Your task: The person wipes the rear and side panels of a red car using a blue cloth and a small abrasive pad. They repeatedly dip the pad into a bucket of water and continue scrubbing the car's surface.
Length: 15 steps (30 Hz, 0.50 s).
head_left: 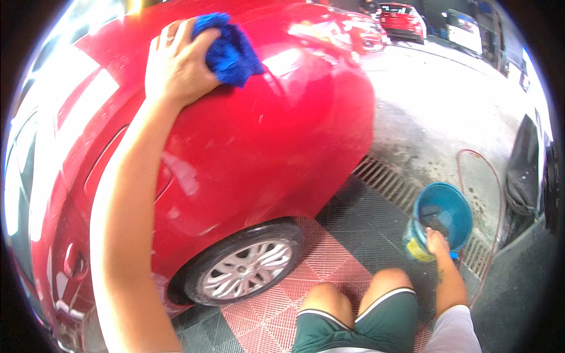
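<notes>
My left hand (181, 62) reaches up over the red car (276, 141), its fingers closed round a fluffy blue cloth (226, 50). The cloth lies against the upper side of the rear body, above the wheel (247, 267). Low on the right, my right hand (436, 242) is at the near rim of a blue bucket (462, 215), fingers curled inward. Dark pieces (432, 215) show in the bucket just beyond those fingers. Whether the fingers grip one of them or the rim cannot be made out.
Red and dark grey grid tiles (329, 247) cover the floor beneath my bent knees. A metal drain grate (385, 182) runs behind the bucket. A thin red hose (499, 194) curves along the right, near a dark draped sheet (524, 167). Other cars (403, 22) stand farther back.
</notes>
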Motion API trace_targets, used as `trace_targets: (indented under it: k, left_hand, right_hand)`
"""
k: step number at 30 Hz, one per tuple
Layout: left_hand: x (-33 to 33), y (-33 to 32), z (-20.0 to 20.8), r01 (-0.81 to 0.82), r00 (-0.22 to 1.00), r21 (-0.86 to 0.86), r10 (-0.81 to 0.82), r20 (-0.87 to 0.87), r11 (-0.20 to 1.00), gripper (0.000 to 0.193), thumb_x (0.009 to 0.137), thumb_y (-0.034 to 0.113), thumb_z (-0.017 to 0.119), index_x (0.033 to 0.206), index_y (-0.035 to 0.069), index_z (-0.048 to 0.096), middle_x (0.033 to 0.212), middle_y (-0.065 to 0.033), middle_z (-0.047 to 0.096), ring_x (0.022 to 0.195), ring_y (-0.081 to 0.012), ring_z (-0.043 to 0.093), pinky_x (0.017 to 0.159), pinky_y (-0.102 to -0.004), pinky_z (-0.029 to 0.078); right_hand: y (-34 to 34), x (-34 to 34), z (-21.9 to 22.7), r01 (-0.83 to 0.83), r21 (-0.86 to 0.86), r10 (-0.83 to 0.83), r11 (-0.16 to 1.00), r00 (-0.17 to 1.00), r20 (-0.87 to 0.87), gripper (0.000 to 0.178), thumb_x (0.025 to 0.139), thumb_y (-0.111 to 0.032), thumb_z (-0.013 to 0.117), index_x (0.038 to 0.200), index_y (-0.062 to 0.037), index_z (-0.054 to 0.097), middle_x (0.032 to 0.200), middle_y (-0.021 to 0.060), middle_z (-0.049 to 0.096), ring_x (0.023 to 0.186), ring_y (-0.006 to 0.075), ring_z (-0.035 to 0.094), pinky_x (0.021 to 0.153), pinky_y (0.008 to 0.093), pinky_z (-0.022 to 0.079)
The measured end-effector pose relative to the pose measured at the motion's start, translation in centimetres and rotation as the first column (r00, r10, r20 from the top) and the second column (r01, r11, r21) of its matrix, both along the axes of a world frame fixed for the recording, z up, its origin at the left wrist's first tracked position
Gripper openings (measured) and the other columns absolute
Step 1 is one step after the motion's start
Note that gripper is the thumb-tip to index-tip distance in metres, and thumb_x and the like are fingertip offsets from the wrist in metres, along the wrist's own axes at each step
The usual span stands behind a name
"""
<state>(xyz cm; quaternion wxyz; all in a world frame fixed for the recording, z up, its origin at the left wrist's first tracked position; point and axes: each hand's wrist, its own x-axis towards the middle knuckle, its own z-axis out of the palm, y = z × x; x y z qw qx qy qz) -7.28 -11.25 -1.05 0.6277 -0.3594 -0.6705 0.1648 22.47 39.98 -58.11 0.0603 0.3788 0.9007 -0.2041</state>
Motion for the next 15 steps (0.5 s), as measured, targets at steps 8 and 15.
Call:
trace_targets:
  k: [8, 15]
  left_hand:
    - [2.1, 1.8, -2.3, -0.252, 0.965, 0.153, 0.237, 0.111, 0.956, 0.085, 0.065, 0.044, 0.098, 0.143, 0.025, 0.069, 0.173, -0.0115, 0.037, 0.160, -0.0394, 0.034, 0.130, -0.0622, 0.028]
    - [2.1, 2.5, -2.2, -0.281, 0.951, 0.145, 0.256, 0.173, 0.949, 0.082, 0.068, 0.031, 0.097, 0.144, 0.023, 0.066, 0.172, -0.0095, 0.038, 0.157, -0.0390, 0.038, 0.128, -0.0570, 0.036]
  right_hand:
    - [-0.3, 0.1, 1.3, -0.043, 0.064, 0.049, 0.997, 0.995, -0.092, 0.057, 0.114, -0.045, 0.032, 0.127, -0.0103, 0.076, 0.119, 0.0273, 0.076, 0.113, 0.0503, 0.072, 0.102, 0.0609, 0.055]
    - [-1.3, 0.9, 2.8, -0.056, 0.062, 0.063, 0.997, 0.990, -0.122, 0.048, 0.113, -0.042, 0.042, 0.147, -0.0189, 0.067, 0.113, 0.0237, 0.079, 0.104, 0.0452, 0.076, 0.095, 0.0585, 0.058]
